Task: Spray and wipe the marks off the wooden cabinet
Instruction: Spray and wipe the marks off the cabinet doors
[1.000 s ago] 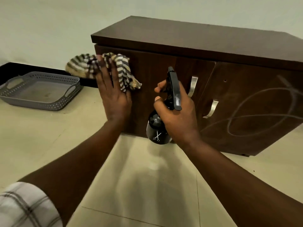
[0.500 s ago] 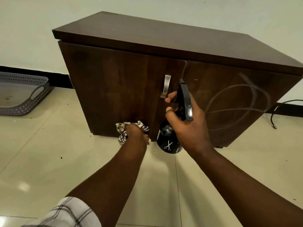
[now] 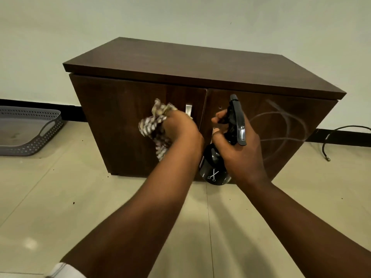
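A dark wooden cabinet [image 3: 124, 121] with two doors stands on the floor against the wall. Pale looping chalk-like marks [image 3: 285, 129] cover its right door; the left door looks free of marks. My left hand [image 3: 180, 131] grips a bunched striped cloth [image 3: 154, 127] in front of the left door, near its metal handle [image 3: 188, 110]. My right hand [image 3: 239, 149] holds a black spray bottle [image 3: 214, 169] with a scissors logo, its nozzle up in front of the gap between the doors. The right door's handle is mostly hidden behind this hand.
A grey perforated plastic tray [image 3: 30, 133] lies on the tiled floor to the left of the cabinet. A black cable [image 3: 333, 141] trails along the floor at the right by the dark skirting. Pale floor tiles spread in front.
My left hand rose with the cloth from the bottom of the left door to mid-height, after a downward wipe. The camera pulled back; the bottle stayed near the door gap.
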Demonstrator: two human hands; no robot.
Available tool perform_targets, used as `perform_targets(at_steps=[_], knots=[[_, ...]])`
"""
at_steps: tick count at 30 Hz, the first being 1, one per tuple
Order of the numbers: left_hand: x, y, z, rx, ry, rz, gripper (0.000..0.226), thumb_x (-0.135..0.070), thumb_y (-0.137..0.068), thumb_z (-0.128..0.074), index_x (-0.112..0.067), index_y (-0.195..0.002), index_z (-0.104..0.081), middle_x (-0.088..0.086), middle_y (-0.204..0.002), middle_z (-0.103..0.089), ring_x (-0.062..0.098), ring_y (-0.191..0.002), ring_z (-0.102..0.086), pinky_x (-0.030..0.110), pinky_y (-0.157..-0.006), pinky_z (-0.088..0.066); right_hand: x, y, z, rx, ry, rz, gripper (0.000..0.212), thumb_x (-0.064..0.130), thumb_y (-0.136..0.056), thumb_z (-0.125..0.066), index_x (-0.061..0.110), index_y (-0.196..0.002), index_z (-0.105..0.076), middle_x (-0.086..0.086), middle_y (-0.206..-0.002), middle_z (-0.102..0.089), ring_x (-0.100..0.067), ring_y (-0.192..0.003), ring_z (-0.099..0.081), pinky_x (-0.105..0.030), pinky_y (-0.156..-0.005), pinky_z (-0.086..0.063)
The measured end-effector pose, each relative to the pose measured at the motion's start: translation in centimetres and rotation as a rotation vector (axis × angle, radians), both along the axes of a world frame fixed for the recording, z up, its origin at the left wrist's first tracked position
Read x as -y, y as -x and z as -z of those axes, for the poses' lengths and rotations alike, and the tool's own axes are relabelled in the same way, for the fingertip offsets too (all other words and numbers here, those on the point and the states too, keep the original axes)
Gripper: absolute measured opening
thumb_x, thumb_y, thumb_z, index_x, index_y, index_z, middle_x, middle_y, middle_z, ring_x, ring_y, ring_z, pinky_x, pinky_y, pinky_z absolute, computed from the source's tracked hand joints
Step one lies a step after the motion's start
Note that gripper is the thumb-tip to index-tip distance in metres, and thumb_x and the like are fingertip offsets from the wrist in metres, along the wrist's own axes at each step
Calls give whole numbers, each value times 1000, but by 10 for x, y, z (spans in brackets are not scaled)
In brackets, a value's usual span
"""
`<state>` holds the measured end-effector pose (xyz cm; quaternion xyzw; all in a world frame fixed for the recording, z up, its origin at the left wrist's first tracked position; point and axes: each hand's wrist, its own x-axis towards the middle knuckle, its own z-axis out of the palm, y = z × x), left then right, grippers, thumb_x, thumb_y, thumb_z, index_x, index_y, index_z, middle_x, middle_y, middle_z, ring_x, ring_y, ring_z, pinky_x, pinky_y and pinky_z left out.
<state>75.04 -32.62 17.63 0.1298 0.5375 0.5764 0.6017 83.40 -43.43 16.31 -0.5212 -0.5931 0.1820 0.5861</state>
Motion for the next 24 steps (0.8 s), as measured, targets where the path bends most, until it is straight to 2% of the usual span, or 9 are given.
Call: perform_targets(at_steps=[1, 4, 6, 8, 9, 12, 13, 17, 24], knots=[[5, -2, -3, -213, -101, -67, 49, -31, -103, -33, 0, -139, -44, 21, -147, -43, 38, -134, -42, 43, -111, -36, 2, 0, 0, 7, 2, -5, 33, 24, -86, -61, 16, -118, -58, 4, -107, -66, -3, -103, -64, -9, -84, -49], [11, 0, 7, -800, -518, -132, 61, -19, -101, -41, -7, -154, -14, 20, -162, 5, 37, -149, 9, 38, -122, 3, 8, 1, 1, 2, 12, -23, 31, 22, -86, -61, 17, -116, -58, 3, -107, -66, -6, -104, -64, -13, -87, -51], [9, 12, 20, -975, -646, -118, 72, -13, -99, -45, -20, -152, 4, 17, -161, 14, 36, -148, 16, 44, -123, 4, 12, 2, 2, -3, 20, -37, 29, 19, -87, -62, 17, -115, -58, 3, -107, -66, -7, -104, -64, -14, -86, -51], [8, 26, 32, -989, -717, -114, 78, -4, -97, -45, -32, -141, 12, 14, -163, 9, 34, -150, 9, 51, -123, -8, 16, 3, 5, -12, 35, -55, 26, 16, -87, -63, 17, -113, -58, 4, -105, -66, -6, -103, -64, -13, -84, -50], [9, 34, 33, -984, -758, -123, 79, 0, -95, -44, -34, -141, 11, 12, -164, 5, 32, -150, 6, 49, -123, -9, 17, 4, 7, -12, 52, -69, 25, 15, -87, -64, 18, -111, -58, 4, -104, -66, -6, -102, -64, -12, -82, -50], [5, 54, 34, -933, -785, -176, 74, 1, -95, -42, -23, -154, -3, 10, -164, -8, 29, -151, -6, 18, -119, -8, 22, 12, 18, -3, 127, -119, 21, 16, -86, -65, 20, -107, -59, 3, -100, -66, -8, -96, -65, -15, -80, -52], [3, 61, 32, -909, -768, -188, 72, 0, -96, -42, -17, -156, -6, 10, -163, -12, 27, -151, -11, 17, -118, -10, 23, 16, 23, 1, 163, -135, 20, 16, -87, -65, 20, -105, -59, 2, -97, -66, -10, -93, -65, -18, -80, -53], [-1, 81, 27, -910, -763, -193, 65, -5, -98, -42, -10, -155, -11, 9, -160, -24, 22, -149, -21, 33, -121, -19, 29, 32, 44, 33, 281, -113, 13, 20, -86, -67, 24, -96, -59, 0, -85, -65, -14, -83, -64, -27, -75, -52], [3, 86, 31, -928, -848, -98, 68, -6, -96, -43, -13, -155, -10, 9, -160, -24, 22, -148, -23, 43, -120, -25, 36, 41, 66, 34, 384, -11, 12, 24, -85, -66, 27, -94, -58, 5, -83, -65, -15, -81, -64, -42, -79, -55]])
